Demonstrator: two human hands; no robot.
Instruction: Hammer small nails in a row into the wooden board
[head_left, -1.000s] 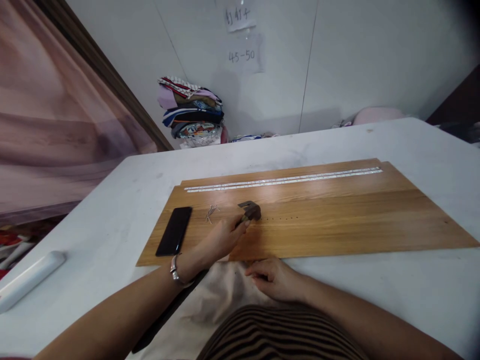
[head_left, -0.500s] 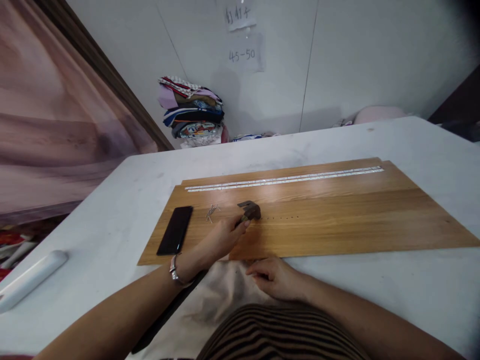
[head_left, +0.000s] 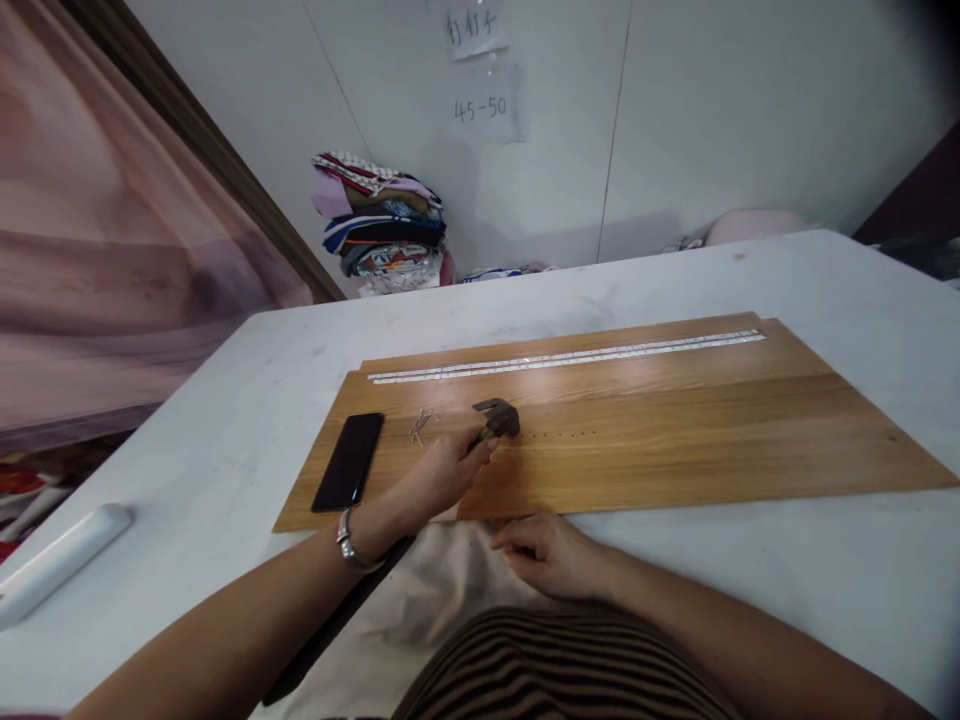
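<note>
Most of the handle of the claw hammer [head_left: 505, 418] is hidden inside the person's left hand [head_left: 450, 468], so only the dark head and a short bit of neck show. Whether the head's face touches the wooden board [head_left: 697, 425] below it is hard to make out. The undersides of the fingers on the right hand [head_left: 551, 558] are out of sight, and both forearms run off the bottom of the frame. A long dark object [head_left: 337, 628] lies half covered by the left forearm — its nature is unclear.

The left hand is closed firmly around the hammer, thumb laid along the neck, the claw pointing toward ten o'clock. The right hand is loosely curled beside the board's near edge, at about five o'clock from the hammer; whether it grips anything there cannot be told.

Taking the hammer head as the dial's centre, a row of tiny dark marks [head_left: 572, 434] runs out toward three o'clock, too small to identify. A little pile of nails [head_left: 422, 424] lies at nine o'clock, a black phone [head_left: 349, 462] beyond it toward eight, and two pale strips [head_left: 570, 358] cross the board at twelve.
</note>
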